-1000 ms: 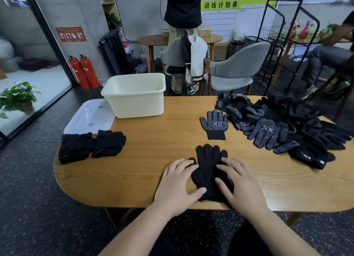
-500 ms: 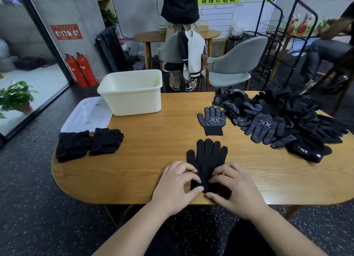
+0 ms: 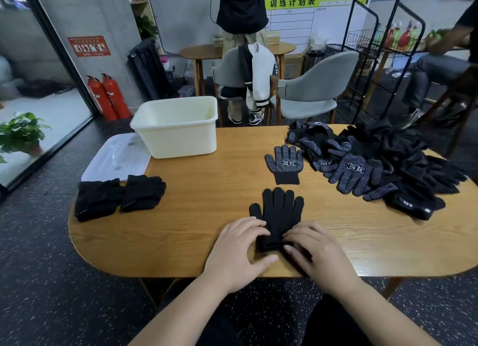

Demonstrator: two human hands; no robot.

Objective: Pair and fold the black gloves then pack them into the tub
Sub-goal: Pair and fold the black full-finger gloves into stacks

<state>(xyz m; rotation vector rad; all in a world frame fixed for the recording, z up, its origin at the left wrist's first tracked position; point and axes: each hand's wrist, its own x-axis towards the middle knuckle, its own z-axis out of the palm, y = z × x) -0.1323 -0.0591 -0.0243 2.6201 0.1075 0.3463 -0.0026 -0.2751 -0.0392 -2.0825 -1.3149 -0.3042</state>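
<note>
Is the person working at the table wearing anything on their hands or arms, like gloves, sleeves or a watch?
No. The left hand and right hand are bare: no gloves, rings or watch in view. The left forearm and right forearm are bare too, with no sleeve showing.

Wooden table [image 3: 207, 216] before me, round-ended, on a dark speckled floor [image 3: 38, 268]. A clear lid [image 3: 116, 159] lies flat at its far left edge. Beyond the table stand two grey chairs [image 3: 318, 86]; a white-and-black jacket [image 3: 261, 71] hangs over the left one. Behind them are a small round table [image 3: 204, 51] and a wall board [image 3: 292, 19] with a yellow-green header. To my left are two red fire extinguishers [image 3: 108, 97], a red sign [image 3: 89, 46] and a potted plant [image 3: 20, 133]. To my right is a black wire rack [image 3: 362, 61] with coloured bottles [image 3: 401, 35], and a seated person [image 3: 439, 66].
</note>
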